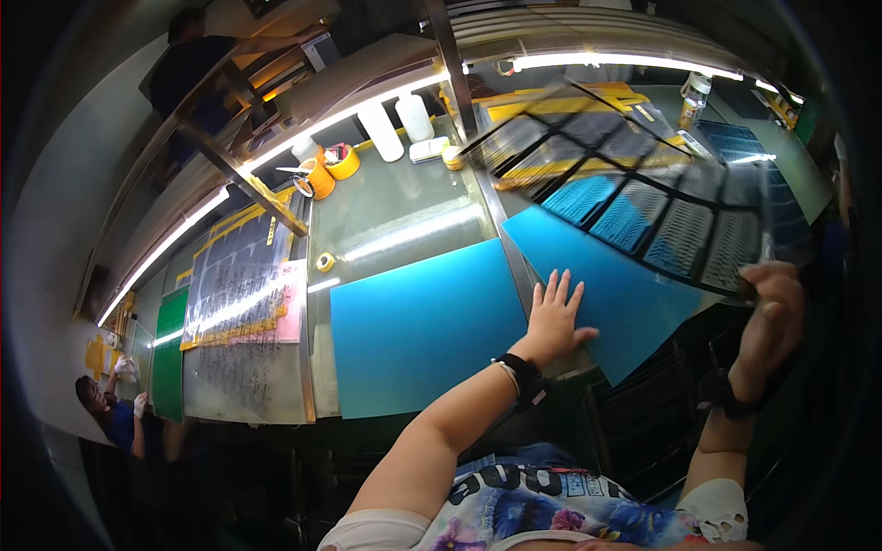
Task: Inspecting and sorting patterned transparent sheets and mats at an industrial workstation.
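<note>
Tube lights [625, 62] run along the frame over our bench [400, 207], throwing bright streaks on its glossy top; the surroundings are dark. Two plain blue sheets lie at the near side: the left blue sheet [423, 326] flat, the right blue sheet [620, 298] across a metal strip from it.

Left hand [553, 326]: fingers spread, palm down, over the left edge of the right blue sheet; nothing gripped. Right hand [776, 312]: fingers bent, pinching the near right corner of a clear film [634, 197] with black-bordered panels. We note the film raised at a tilt above the right blue sheet, blurred; we cannot tell whether its lower edge touches.

Behind the left blue sheet we record a small yellow tape roll [324, 262], orange tape rolls [317, 179] and a white bottle [379, 131]. Farther left: dark printed films [234, 262] edged in yellow, then a green panel [170, 354]. Beyond it, at the far left, we see a co-worker [119, 418] in white gloves.
</note>
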`<state>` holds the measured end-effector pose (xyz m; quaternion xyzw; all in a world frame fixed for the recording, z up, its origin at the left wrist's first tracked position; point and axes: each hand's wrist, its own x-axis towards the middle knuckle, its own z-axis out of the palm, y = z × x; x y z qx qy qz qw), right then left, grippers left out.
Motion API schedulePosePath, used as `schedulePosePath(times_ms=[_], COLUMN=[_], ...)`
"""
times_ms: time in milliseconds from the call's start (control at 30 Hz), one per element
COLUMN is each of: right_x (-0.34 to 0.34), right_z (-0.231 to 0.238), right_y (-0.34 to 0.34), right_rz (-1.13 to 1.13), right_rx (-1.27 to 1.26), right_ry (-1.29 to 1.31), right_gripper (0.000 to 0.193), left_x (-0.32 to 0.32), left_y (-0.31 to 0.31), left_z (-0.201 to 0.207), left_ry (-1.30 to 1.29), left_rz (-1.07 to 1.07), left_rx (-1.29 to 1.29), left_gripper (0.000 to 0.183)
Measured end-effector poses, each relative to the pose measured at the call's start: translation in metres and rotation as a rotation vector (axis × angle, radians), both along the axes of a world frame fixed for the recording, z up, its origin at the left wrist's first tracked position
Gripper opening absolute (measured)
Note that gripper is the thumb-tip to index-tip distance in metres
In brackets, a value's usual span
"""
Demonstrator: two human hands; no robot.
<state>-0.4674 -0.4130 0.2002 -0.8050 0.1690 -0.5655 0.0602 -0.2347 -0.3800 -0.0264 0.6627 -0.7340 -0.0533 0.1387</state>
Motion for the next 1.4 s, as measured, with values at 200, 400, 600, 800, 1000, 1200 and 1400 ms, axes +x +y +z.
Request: schedulePosePath(times_ms=[200,400,600,800,1000,1200,1400], right_x=[0.010,0.050,0.090,0.107,0.124,0.123,0.123], right_z=[-0.105,-0.206,-0.208,-0.214,-0.219,-0.227,-0.231], right_y=[-0.002,0.040,0.085,0.109,0.113,0.113,0.114], right_rz=[0.108,0.217,0.183,0.102,-0.233,-0.284,-0.275], right_rx=[0.802,1.622,1.536,1.606,0.947,0.870,0.870], right_ry=[-0.222,-0.133,0.029,0.053,0.393,0.472,0.454], right_gripper=[0.032,0.032,0.019,0.005,0.012,0.013,0.014], left_x=[0.148,0.276,0.299,0.296,0.293,0.295,0.296], left_y=[0.062,0.156,0.199,0.237,0.238,0.239,0.241], left_z=[-0.048,0.038,0.055,0.028,0.024,0.015,0.009], left_ry=[2.254,2.041,1.302,1.186,1.118,1.165,1.155], left_rz=[0.149,0.389,0.861,0.893,0.820,0.811,0.825], left_rx=[0.019,0.331,0.428,0.071,-0.167,-0.166,-0.163], left_gripper=[0.052,0.074,0.027,0.021,0.019,0.020,0.021])
